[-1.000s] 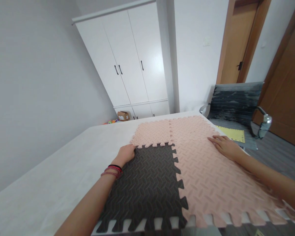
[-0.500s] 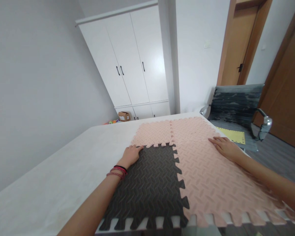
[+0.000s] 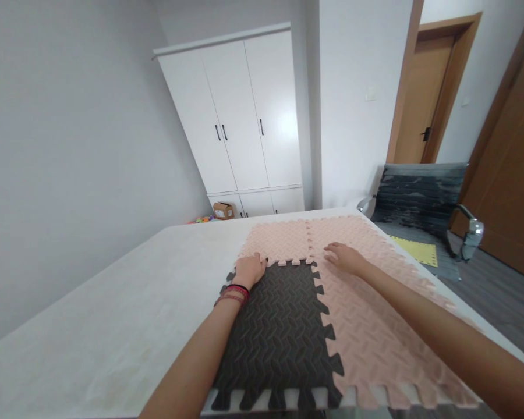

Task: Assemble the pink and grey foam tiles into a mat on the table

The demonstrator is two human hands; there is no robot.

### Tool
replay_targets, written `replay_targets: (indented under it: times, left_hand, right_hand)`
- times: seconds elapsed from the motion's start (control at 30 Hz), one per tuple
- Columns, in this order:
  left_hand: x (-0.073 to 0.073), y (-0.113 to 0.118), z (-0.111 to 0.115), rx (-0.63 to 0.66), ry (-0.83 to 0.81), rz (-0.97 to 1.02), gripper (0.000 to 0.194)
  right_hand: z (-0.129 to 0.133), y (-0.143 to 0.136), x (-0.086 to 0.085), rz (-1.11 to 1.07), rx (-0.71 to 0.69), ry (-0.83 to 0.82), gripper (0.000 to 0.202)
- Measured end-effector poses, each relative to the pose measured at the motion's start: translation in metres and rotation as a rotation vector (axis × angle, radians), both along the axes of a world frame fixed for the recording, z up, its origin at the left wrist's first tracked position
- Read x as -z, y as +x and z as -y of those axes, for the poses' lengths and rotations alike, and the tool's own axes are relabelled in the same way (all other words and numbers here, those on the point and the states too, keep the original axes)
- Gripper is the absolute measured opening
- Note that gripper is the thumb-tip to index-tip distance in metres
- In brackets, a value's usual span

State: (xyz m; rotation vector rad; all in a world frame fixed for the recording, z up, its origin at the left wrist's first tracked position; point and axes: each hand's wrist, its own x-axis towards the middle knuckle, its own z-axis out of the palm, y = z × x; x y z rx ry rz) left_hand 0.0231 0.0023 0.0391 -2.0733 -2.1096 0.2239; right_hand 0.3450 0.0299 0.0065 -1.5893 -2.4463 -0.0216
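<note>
A dark grey foam tile (image 3: 283,331) with jigsaw edges lies on the white table (image 3: 113,314), beside and in front of several joined pink foam tiles (image 3: 367,314). My left hand (image 3: 250,269) presses on the dark tile's far left corner, where it meets the far pink tile (image 3: 275,238); its fingers point down and partly bend out of view. Over the pink tiles to the right, my right hand (image 3: 343,258) has its fingers apart and nothing in them. Red and black bands circle my left wrist.
Past the table's right edge stands a dark chair (image 3: 419,195) with a yellow sheet (image 3: 414,250) on its seat. A white wardrobe (image 3: 240,116), a cardboard box (image 3: 223,210) and colourful items (image 3: 203,220) are beyond the far edge.
My right hand has moved left from the pink tiles' right edge towards the middle. My left hand has shifted slightly right along the seam. The view has tilted up a little.
</note>
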Motion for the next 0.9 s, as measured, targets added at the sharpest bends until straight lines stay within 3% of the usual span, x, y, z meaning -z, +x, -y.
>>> replay_targets:
  times: [0.1,0.17,0.37,0.47,0.6,0.73,0.9]
  left_hand:
    - [0.001,0.019,-0.009,-0.093,-0.023,0.002,0.037]
    - [0.002,0.028,-0.012,-0.148,-0.043,-0.003,0.037]
    - [0.000,0.023,-0.022,-0.129,-0.116,0.004,0.036]
    - [-0.001,0.019,-0.029,-0.105,-0.139,0.010,0.036]
    - [0.003,0.030,-0.033,-0.171,-0.143,-0.006,0.037]
    - [0.003,0.045,-0.031,-0.233,-0.143,-0.017,0.037]
    - [-0.004,0.047,-0.023,-0.242,-0.153,-0.011,0.038]
  right_hand:
    - [-0.012,-0.042,0.011,0.001,-0.036,-0.023,0.051]
    - [-0.018,-0.054,0.019,0.011,-0.037,-0.039,0.052]
    - [-0.025,-0.048,0.027,0.039,-0.024,-0.051,0.053]
    - [-0.025,-0.047,0.025,0.063,-0.019,-0.046,0.051]
    - [-0.023,-0.057,0.015,0.114,-0.004,-0.035,0.043]
    - [-0.018,-0.070,0.003,0.172,0.021,-0.007,0.039]
    - [-0.011,-0.074,-0.002,0.203,0.050,-0.008,0.041]
